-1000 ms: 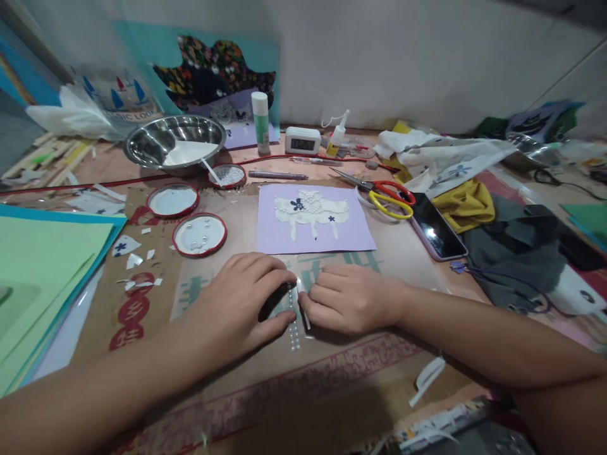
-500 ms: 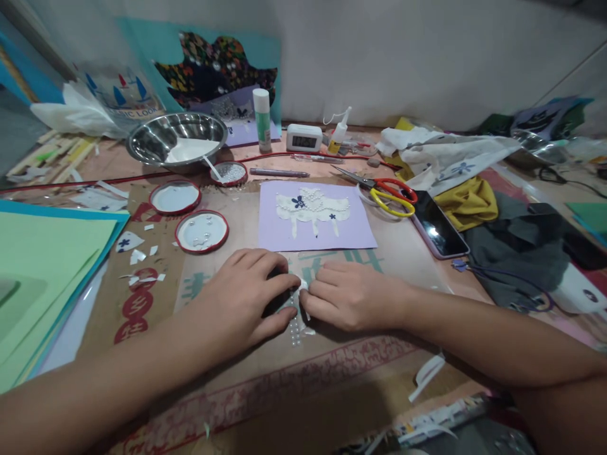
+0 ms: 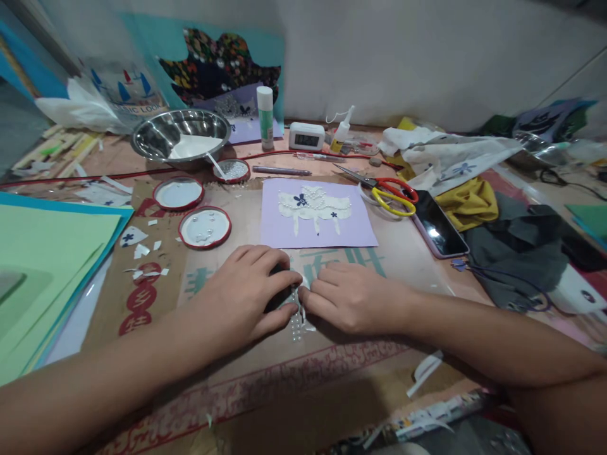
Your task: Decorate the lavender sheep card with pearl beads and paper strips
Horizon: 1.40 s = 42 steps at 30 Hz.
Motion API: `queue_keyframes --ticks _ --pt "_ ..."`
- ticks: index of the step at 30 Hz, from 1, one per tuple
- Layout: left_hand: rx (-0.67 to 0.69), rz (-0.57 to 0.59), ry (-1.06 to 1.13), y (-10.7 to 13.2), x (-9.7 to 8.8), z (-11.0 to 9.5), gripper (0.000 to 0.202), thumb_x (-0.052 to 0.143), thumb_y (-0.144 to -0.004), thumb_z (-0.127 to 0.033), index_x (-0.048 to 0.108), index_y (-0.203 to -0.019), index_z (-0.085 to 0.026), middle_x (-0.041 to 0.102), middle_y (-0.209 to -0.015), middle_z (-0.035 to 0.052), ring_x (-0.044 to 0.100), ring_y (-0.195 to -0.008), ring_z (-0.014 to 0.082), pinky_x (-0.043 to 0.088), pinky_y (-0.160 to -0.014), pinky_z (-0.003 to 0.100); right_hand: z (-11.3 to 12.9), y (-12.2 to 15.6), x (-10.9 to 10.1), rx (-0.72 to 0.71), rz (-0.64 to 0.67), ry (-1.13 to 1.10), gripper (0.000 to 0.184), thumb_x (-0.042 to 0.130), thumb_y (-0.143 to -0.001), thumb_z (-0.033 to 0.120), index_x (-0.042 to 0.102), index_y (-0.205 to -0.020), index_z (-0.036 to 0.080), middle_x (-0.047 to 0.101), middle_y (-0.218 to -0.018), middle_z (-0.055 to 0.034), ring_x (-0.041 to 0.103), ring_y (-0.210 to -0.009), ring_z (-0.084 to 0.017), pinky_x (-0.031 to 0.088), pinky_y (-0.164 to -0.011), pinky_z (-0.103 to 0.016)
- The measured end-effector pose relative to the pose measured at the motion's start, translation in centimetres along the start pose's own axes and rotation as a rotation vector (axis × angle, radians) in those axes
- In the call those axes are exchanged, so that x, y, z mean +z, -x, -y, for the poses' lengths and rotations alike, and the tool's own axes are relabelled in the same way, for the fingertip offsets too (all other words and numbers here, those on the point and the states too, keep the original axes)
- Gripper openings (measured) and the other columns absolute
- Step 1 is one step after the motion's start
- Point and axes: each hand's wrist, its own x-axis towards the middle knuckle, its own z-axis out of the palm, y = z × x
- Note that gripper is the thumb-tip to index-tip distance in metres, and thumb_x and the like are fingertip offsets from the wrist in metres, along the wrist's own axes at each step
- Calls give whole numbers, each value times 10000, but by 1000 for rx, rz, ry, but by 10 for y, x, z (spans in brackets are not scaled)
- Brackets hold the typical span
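A narrow strip of pearl bead stickers [image 3: 296, 328] lies on the plastic-covered board in front of me. My left hand [image 3: 253, 287] has its thumb and forefinger on the strip's left side. My right hand [image 3: 351, 297] is curled, its fingertips pressed together at the strip's right edge, with a small white scrap [image 3: 309, 325] beneath them. The fingers hide part of the strip. Just beyond both hands lies a lilac card [image 3: 365, 237] bearing a white fabric shape [image 3: 332, 205] edged with pearls, with dark blue flowers on it.
Red-rimmed lids [image 3: 205, 227] with beads and a steel bowl [image 3: 180, 136] stand at the back left. A glue stick [image 3: 265, 120], a small clock [image 3: 306, 136] and a glue bottle [image 3: 340, 134] line the wall. Scissors [image 3: 391, 193] and a phone [image 3: 439, 224] lie right; coloured paper [image 3: 52, 272] lies left.
The view has shifted slightly, so the things at the back sit a little higher and further right. Both hands keep nearly the same pose at the strip.
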Motion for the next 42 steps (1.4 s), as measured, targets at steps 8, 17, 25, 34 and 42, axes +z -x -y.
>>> queue_keyframes --ticks 8,17,25,34,42 --pt "-5 -2 16 1 0 1 294 581 -931 -395 671 -1170 -248 624 -1117 85 567 -1057 289 442 -951 499 2 -1 -3 -67 -56 17 206 486 -974 130 625 -822 126 589 -640 -15 514 -588 -153 320 -572 -321" --pt "1 -22 11 2 1 1 314 583 -932 -422 669 -1175 -242 627 -1123 88 565 -1060 290 443 -950 493 5 4 2 -88 -62 11 168 556 -958 166 620 -806 132 586 -604 7 536 -554 -143 351 -541 -310" --pt "4 -7 9 1 1 2 313 593 -926 -410 662 -1187 -252 622 -1138 88 564 -1067 288 440 -963 489 7 3 -2 -84 -117 -85 261 571 -983 345 625 -848 128 554 -564 32 518 -525 -126 344 -516 -292" --pt "10 -7 2 1 0 2 306 570 -935 -419 669 -1168 -247 623 -1129 89 566 -1052 289 443 -946 494 0 4 4 -16 -128 -100 223 513 -974 271 653 -869 134 606 -573 21 540 -521 -141 371 -516 -310" --pt "23 -22 -1 1 1 3 309 612 -911 -403 674 -1169 -244 629 -1130 85 576 -1045 291 449 -940 497 6 3 -2 -136 -71 -207 238 522 -965 289 632 -816 140 599 -587 16 553 -523 -137 400 -534 -307"
